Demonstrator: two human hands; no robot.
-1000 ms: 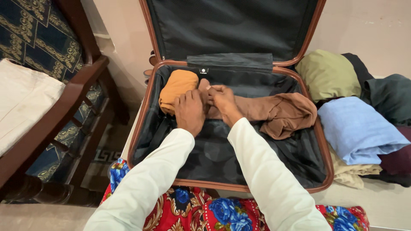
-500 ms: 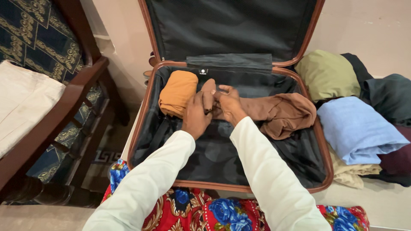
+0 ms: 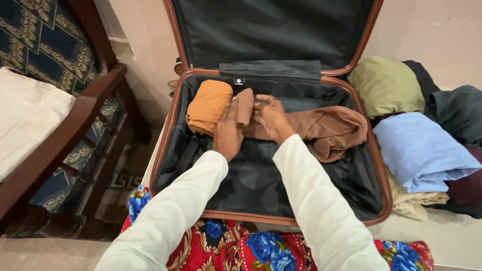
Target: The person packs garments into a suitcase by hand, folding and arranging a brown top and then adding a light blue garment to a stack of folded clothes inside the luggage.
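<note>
Since half a second ago both hands have slid slightly toward the far wall of the case, the rolled end now standing more upright between them. Far left stands a dark wooden chair with patterned blue cushions (image 3: 45, 60). Inside the open brown-rimmed black-lined suitcase (image 3: 173, 125), a rolled mustard-orange cloth bundle (image 3: 207, 104) lies far left. Just beside it, the left hand (image 3: 227, 131) presses flat against the rolled end of a soft brown fabric garment (image 3: 321, 128); the right hand (image 3: 271, 118) rests on it, fingers curled over the roll. Light, limp, likely to unroll; best gripped at the tight end. Right lies a pile of folded clothes, olive, blue and dark (image 3: 416, 145).
</note>
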